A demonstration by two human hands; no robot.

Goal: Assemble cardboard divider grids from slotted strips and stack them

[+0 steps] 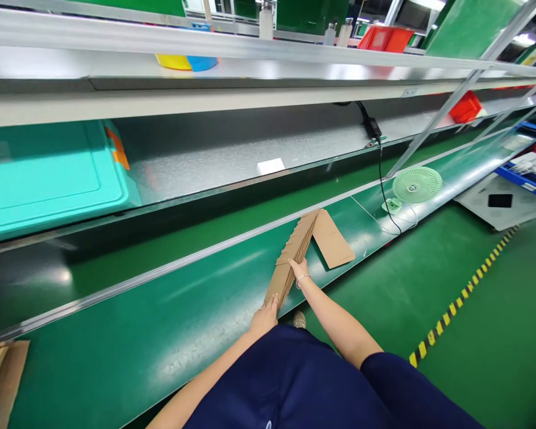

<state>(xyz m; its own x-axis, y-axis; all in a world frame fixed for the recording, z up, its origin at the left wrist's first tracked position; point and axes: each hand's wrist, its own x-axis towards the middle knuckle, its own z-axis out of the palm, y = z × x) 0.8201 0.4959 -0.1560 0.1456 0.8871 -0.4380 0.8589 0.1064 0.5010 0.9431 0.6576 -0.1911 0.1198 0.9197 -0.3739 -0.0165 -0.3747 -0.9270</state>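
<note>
A stack of flat brown cardboard pieces [293, 245] leans on the green worktop in front of me, its layers slightly staggered. My left hand [265, 316] grips the near end of the stack, fingers on its top face. Partway along the right side, my right hand [299, 271] is wrapped round the stack's edge, thumb on top; a bracelet circles that wrist. One single cardboard piece [333, 241] lies just right of the stack, meeting it at the far end. Fingers under the stack are hidden.
A green fan [417, 184] with a black cable [381, 173] stands right on the worktop [196, 310]. More cardboard [2, 381] lies at lower left. A teal box [49, 179] sits on the metal shelf [196, 143]. A dark phone-like slab [500, 201] rests on a grey board at right.
</note>
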